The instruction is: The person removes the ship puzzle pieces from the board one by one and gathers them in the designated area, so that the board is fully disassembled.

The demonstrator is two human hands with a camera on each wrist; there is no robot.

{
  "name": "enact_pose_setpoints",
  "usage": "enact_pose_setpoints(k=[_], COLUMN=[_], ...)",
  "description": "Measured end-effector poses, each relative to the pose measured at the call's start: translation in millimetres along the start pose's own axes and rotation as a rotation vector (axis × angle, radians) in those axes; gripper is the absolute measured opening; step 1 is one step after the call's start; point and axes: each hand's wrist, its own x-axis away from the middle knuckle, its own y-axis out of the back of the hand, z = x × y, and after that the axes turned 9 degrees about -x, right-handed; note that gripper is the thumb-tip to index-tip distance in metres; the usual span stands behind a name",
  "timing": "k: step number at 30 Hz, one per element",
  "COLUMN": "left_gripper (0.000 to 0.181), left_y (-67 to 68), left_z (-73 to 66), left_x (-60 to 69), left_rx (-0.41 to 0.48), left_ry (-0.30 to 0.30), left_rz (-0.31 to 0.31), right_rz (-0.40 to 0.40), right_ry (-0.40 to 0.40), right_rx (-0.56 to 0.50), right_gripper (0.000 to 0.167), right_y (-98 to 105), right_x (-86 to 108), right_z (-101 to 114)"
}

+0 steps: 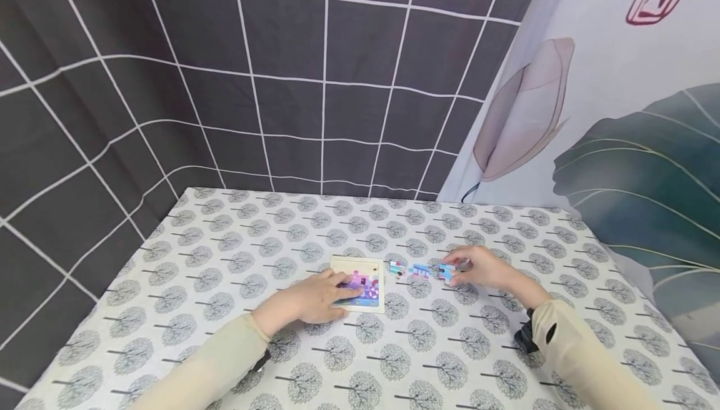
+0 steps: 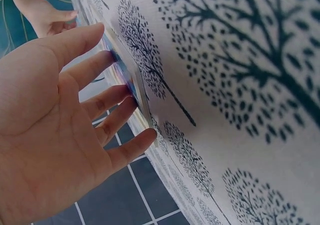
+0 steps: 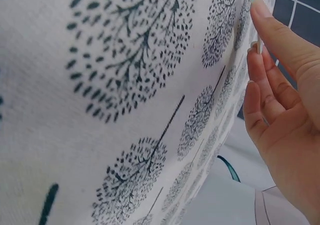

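A small puzzle board (image 1: 372,307) with a cream frame and a purple and pink picture lies on the table. My left hand (image 1: 320,297) rests on its left part with fingers spread; in the left wrist view the fingertips of the left hand (image 2: 75,110) touch the board's edge. To the right, my right hand (image 1: 478,267) pinches a blue puzzle piece (image 1: 446,272) between thumb and fingers. The right wrist view shows the right hand (image 3: 290,80) with a thin edge of the piece at its fingertips. Between the hands lie a blue and pink piece (image 1: 419,270) and a multicoloured piece (image 1: 396,269).
A white cloth (image 1: 225,241) printed with grey trees covers the table. Behind it hangs a dark curtain (image 1: 287,110) with white grid lines, and at the right a pale curtain (image 1: 607,210) with large leaves.
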Motion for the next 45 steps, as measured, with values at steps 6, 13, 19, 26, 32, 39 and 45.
enact_pose_setpoints(k=[6, 13, 19, 26, 32, 39, 45], left_gripper=[0.051, 0.050, 0.053, 0.059, 0.066, 0.062, 0.059], left_y=[-1.7, 3.7, 6.3, 4.4, 9.6, 6.2, 1.1], left_z=[-0.4, -3.1, -10.2, -23.0, -33.1, -34.6, -33.9], left_x=[0.7, -0.8, -0.2, 5.8, 10.3, 15.1, 19.6], left_rx=[0.011, -0.004, -0.020, -0.140, -0.195, -0.306, -0.283], left_ry=[0.006, -0.002, 0.051, 0.094, 0.117, 0.091, 0.041], left_rz=[-0.002, 0.033, 0.065, 0.034, 0.012, -0.024, -0.062], right_rz=[0.034, 0.057, 0.043, 0.056, 0.067, 0.114, 0.107], right_ry=[0.010, 0.006, -0.050, -0.146, -0.213, -0.213, -0.241], right_rx=[-0.026, -0.061, -0.090, -0.046, -0.068, -0.126, -0.133], right_gripper=[0.042, 0.041, 0.039, 0.036, 0.039, 0.047, 0.048], right_y=[0, -4, -8, -8, -6, -7, -7], right_x=[-0.9, -3.3, -4.9, -8.5, -9.3, -7.6, -7.4], right_z=[-1, -5, 1, 12, 14, 16, 15])
